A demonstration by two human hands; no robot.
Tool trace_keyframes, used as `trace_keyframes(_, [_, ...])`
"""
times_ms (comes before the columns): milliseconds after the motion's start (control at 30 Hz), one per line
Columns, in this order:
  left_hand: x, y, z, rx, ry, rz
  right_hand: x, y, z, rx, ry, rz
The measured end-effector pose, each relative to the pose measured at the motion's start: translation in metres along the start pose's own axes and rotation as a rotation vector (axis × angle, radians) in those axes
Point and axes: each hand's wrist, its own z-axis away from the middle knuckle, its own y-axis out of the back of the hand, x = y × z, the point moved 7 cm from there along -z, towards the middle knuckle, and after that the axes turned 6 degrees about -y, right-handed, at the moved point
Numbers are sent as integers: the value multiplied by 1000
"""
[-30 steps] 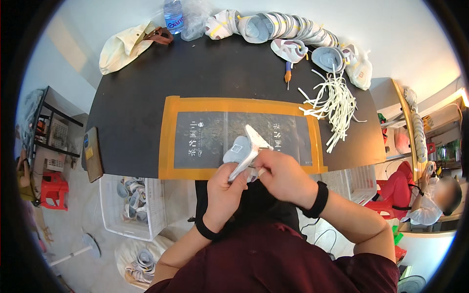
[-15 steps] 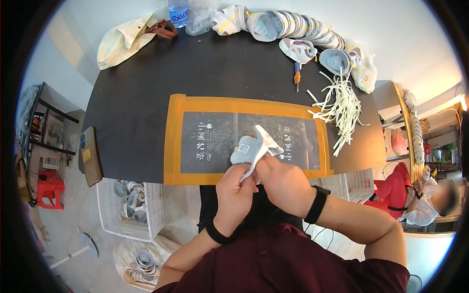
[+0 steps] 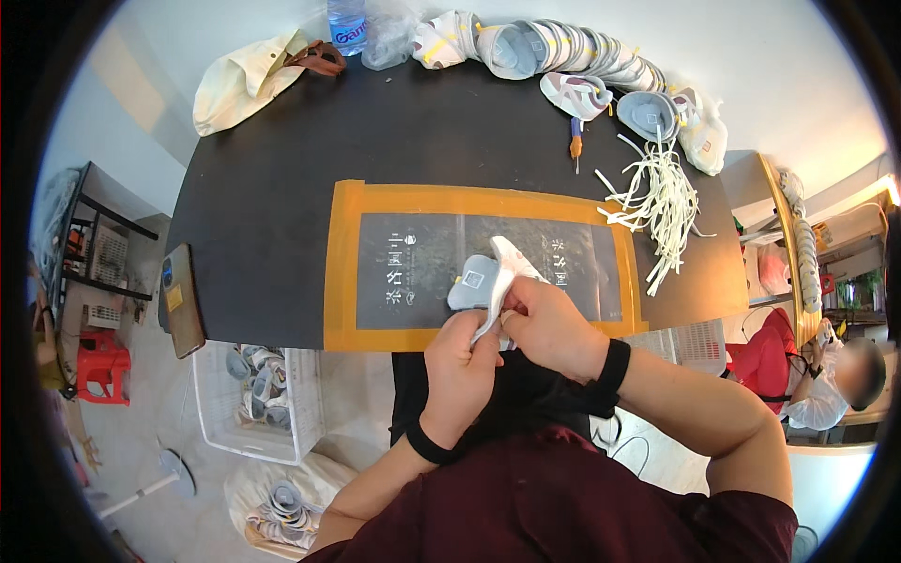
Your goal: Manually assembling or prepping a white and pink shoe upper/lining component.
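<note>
A white and grey shoe upper (image 3: 477, 281) is held in front of me, over the near edge of a taped mat. My left hand (image 3: 457, 366) is closed on its near end, the thumb pressed along the edge. Against the right side of the upper, my right hand (image 3: 556, 330) is closed in a pinch, the thumb and index finger near the white edge. What lies between those fingertips is too small to make out. Part of the upper is hidden behind my fingers. Black bands circle both wrists.
Orange tape (image 3: 343, 272) frames the dark mat (image 3: 413, 272). White laces (image 3: 657, 202) lie at the right, near an orange-handled awl (image 3: 575, 145). More shoe uppers (image 3: 591, 52) line the back. A phone (image 3: 183, 300) lies left, above a white basket (image 3: 305, 403). A person (image 3: 815, 385) sits far right.
My right hand has turned, and its fingertips now show against the side of the upper. My left hand keeps its hold. The whole view has shifted slightly.
</note>
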Motion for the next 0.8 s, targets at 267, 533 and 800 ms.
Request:
trace_keyframes(267, [-9,1,-2,-23,36,100,-20,12,33,190,293,501])
trace_keyframes(533, [-7,5,-2,-71,283,705,-4,41,83,160,409,141])
trace_keyframes(800, [-16,2,35,-42,516,877,12,9,79,426,610,45])
